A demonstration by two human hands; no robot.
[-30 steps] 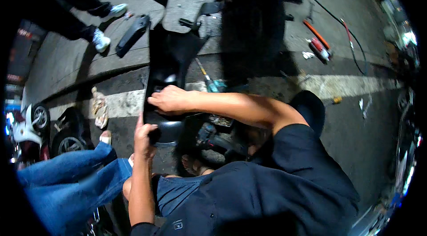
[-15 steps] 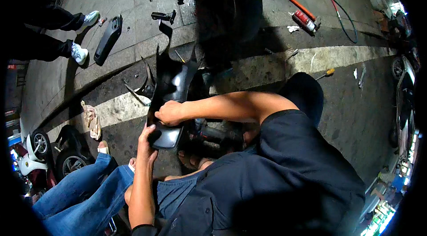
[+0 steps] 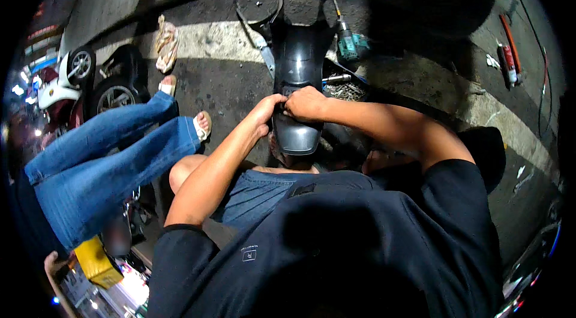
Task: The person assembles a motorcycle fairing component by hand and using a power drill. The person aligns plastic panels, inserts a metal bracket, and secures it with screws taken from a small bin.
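Note:
A black plastic fender-like panel (image 3: 298,60) with forked upper arms lies lengthwise in front of me. My left hand (image 3: 264,111) grips its left edge, with the thumb beside the right hand's fingers. My right hand (image 3: 303,104) is closed over a darker recessed fitting in the panel's lower half; what its fingertips hold is hidden. Beyond them are a teal power drill (image 3: 348,47), a holder of small metal parts (image 3: 347,91) and a grey-black curved piece (image 3: 263,47).
A person in jeans (image 3: 120,168) stands at left, near a scooter (image 3: 57,90), a loose wheel (image 3: 111,99) and a crumpled cloth (image 3: 167,42). A red spray can (image 3: 507,66) and orange-handled tool (image 3: 510,36) lie at right, beside a hose, below a large dark wheel shape.
My view has shifted, and the panel now sits more centred and upright in it. My left hand has moved up the panel's edge, close to my right hand.

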